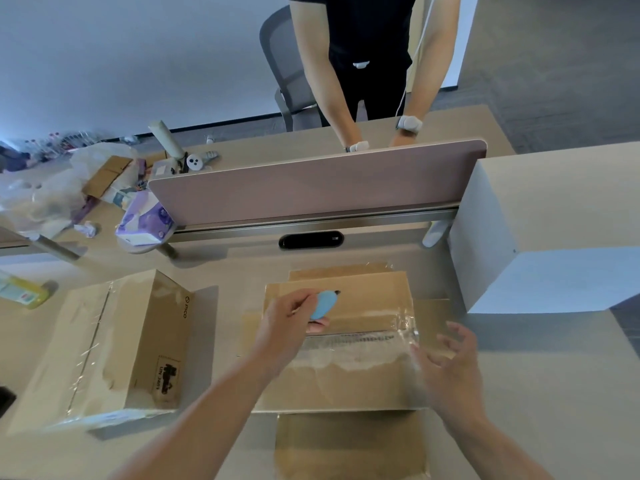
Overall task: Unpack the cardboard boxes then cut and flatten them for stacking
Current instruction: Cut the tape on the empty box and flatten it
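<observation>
Pale desk [554, 393], pink divider [311, 185], grey chair [284, 64], white wall [121, 57]

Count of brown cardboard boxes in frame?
3: a taped box at left, a flattened box at centre, a third box far left, partly behind plastic bags. More may be hidden.

- Left hand [287, 317]: grips a blue box cutter [323, 303] over a flattened cardboard box [346, 386] that bears clear tape.
- Right hand [453, 368]: fingers spread, blurred, at that box's right edge.
- Taped PICO cardboard box [104, 341]: left of the left hand.
- White box [554, 220]: beyond the right hand.
</observation>
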Motion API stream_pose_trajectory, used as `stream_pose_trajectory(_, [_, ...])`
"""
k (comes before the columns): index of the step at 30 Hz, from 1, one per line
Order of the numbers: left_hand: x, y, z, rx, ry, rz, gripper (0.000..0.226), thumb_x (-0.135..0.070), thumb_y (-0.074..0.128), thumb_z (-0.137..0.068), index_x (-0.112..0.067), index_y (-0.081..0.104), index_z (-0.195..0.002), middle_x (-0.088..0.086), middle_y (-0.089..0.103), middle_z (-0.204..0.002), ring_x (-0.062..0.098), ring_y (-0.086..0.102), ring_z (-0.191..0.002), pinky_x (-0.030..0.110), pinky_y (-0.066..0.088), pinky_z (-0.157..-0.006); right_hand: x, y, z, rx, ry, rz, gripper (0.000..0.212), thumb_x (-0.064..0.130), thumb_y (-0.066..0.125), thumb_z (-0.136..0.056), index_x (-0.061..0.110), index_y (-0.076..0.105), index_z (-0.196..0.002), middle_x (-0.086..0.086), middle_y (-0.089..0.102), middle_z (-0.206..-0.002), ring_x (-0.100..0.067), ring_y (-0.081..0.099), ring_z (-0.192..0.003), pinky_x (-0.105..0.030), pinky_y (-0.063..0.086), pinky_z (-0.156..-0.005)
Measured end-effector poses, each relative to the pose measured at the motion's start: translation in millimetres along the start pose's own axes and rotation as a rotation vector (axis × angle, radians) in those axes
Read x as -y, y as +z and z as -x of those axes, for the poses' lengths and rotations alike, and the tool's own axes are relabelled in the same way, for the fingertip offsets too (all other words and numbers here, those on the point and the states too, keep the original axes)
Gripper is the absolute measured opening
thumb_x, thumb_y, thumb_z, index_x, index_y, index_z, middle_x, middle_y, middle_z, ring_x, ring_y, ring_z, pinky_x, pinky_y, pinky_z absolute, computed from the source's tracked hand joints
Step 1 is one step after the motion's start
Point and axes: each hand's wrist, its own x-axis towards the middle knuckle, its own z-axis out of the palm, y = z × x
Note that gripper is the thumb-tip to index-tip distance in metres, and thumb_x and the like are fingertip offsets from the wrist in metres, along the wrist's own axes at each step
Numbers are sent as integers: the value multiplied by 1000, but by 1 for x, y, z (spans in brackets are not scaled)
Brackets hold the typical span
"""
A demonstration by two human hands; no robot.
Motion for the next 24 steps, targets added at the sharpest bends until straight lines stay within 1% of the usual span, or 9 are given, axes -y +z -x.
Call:
stream_pose_trajectory(2, [-4, 14, 2, 20, -32, 126, 24, -16, 52, -106, -21, 76, -109, 16, 74, -107, 25, 75, -89, 36, 61, -88, 1, -2, 0, 14, 19, -32, 70, 41, 85, -76, 36, 41, -130, 8, 55, -125, -10, 68, -100, -47, 53, -95])
stream_pose_trajectory(4, [-6, 24, 5, 53, -39, 168, 23, -16, 54, -106, -16, 75, -114, 13, 74, -110, 27, 75, -94, 32, 61, -86, 3, -4, 0, -10, 4, -35, 62, 38, 85, -77, 31, 49, -127, 6, 55, -126, -9, 63, -107, -41, 52, -97])
stream_pose_trajectory(7, [-3, 36, 11, 101, 25, 120, 21, -18, 60, -103, -28, 77, -109, 0, 77, -108, 19, 75, -96, 31, 58, -91, 20, -3, 12, -50, -22, -132, 31, 35, 79, -84, 25, 63, -108, 4, 68, -106, -13, 66, -99, -31, 52, -84])
stream_pose_trajectory(9, [1, 45, 15, 95, 143, -26, 20, -19, 67, -98, -34, 76, -109, -7, 78, -100, 5, 71, -91, 23, 53, -87, 35, 2, 24, 31, -12, -224, 17, 36, 75, -88, 22, 71, -96, 3, 75, -88, -17, 71, -88, -27, 54, -76])
stream_pose_trajectory(13, [5, 69, 29, 124, 257, -48, 28, -10, 78, -88, -26, 74, -110, -8, 75, -106, 1, 70, -97, 25, 58, -89, 54, 17, 43, 184, 66, -374, 19, 33, 72, -92, 15, 80, -94, -4, 78, -84, -14, 75, -81, -29, 60, -73])
stream_pose_trajectory(17, [27, 85, 39, 219, 348, -138, 43, -12, 77, -86, -36, 66, -120, -16, 69, -118, -1, 66, -109, 28, 55, -97, 42, 12, 49, 101, 141, -459, 14, 17, 70, -94, 7, 79, -96, -13, 78, -87, -16, 73, -79, -20, 56, -64])
stream_pose_trajectory(19, [43, 80, 36, 281, 427, -314, 54, -19, 75, -86, -38, 58, -133, -20, 61, -131, -2, 57, -121, 26, 46, -107, 23, -1, 50, 26, 184, -460, 10, 13, 69, -94, 6, 76, -96, -10, 77, -83, -14, 73, -75, -19, 57, -62])
stream_pose_trajectory(21, [61, 68, 25, 318, 524, -666, 64, -28, 70, -88, -38, 44, -146, -14, 50, -144, 8, 46, -132, 23, 32, -111, -5, -22, 52, -30, 217, -395, 7, 10, 68, -95, 7, 73, -99, -6, 76, -80, -11, 74, -71, -18, 57, -61])
stream_pose_trajectory(24, [85, 50, 10, 325, 566, -1015, 91, -65, 63, -84, -32, 20, -157, -6, 30, -157, 19, 25, -146, 34, 12, -123, -54, -56, 58, -86, 269, -233, 21, 15, 72, -93, 8, 65, -111, -7, 78, -84, -14, 76, -75, -22, 56, -61])
